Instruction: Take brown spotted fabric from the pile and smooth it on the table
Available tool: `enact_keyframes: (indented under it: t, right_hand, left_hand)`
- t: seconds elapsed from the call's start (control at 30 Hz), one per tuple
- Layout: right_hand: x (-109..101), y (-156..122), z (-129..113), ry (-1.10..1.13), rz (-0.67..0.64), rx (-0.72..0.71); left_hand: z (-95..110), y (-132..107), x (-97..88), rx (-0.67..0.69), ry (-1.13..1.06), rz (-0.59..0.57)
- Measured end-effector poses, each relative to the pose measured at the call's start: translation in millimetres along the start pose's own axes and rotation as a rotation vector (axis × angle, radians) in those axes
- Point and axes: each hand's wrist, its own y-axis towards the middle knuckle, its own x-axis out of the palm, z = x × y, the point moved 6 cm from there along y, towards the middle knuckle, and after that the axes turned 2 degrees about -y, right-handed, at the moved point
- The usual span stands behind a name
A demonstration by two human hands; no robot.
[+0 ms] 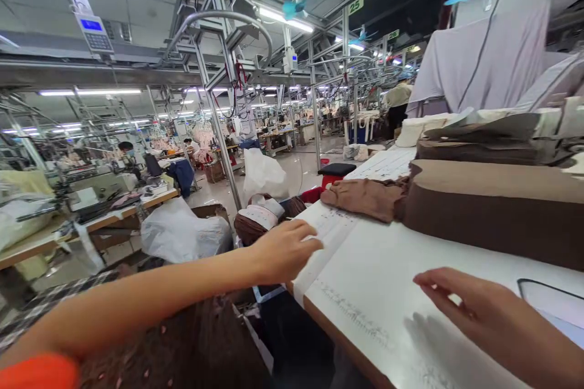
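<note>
My left hand [288, 249] reaches over the near left edge of the white work table [365, 267], with its fingers loosely bent and apart. Nothing shows in it. Above the tabletop on the right hovers my right hand [479, 313], fingers stretched out and a small gap by the thumb; it is bare too and casts a shadow on the surface. Beyond both hands lies a crumpled brown cloth piece [365, 197]. It touches a tall stack of cut dark brown fabric [497, 209] with a lighter tan top.
More brown fabric pieces [483, 134] are piled behind the stack. Rolled brown bundles [258, 219] sit beside the table's left edge. A black-topped red stool [337, 171] stands past the table. Plastic bags [182, 228] and a metal post [223, 146] are on the left.
</note>
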Motion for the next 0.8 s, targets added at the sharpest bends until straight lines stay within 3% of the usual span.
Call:
enact_keyframes:
  t: [0.07, 0.17, 0.23, 0.3, 0.43, 0.53, 0.67, 0.73, 0.8]
  right_hand:
    - [-23.0, 23.3, 13.9, -0.101, 0.062, 0.066]
    - [-61.3, 69.1, 19.0, -0.292, 0.166, 0.128]
    - [-84.6, 101.0, 19.0, -0.414, 0.229, 0.176]
    - [-101.9, 126.3, 23.5, -0.513, 0.284, 0.269]
    - [-108.2, 145.3, 51.5, -0.616, 0.272, 0.505]
    - [-100.4, 144.4, 71.1, -0.652, 0.242, 0.533]
    - [-99.5, 141.1, 82.8, -0.627, 0.286, 0.588]
    - [-105.1, 136.3, 78.6, -0.634, 0.387, 0.651]
    - [-107.3, 131.0, 64.8, -0.669, 0.472, 0.616]
  left_hand:
    - [-9.6, 77.1, 29.1, 0.024, -0.069, -0.035]
    - [-33.8, 181.1, 70.0, -0.05, -0.194, 0.009]
    - [-53.3, 230.5, 94.2, -0.149, -0.29, 0.055]
    - [-73.3, 259.5, 118.4, -0.259, -0.404, 0.065]
    - [-108.7, 271.3, 155.2, -0.414, -0.657, 0.09]
    - [-129.1, 262.7, 164.0, -0.482, -0.862, 0.188]
    - [-139.5, 251.7, 157.4, -0.538, -1.095, 0.362]
    - [-138.4, 248.5, 146.2, -0.549, -1.174, 0.457]
    - [-136.8, 244.9, 129.0, -0.571, -1.23, 0.56]
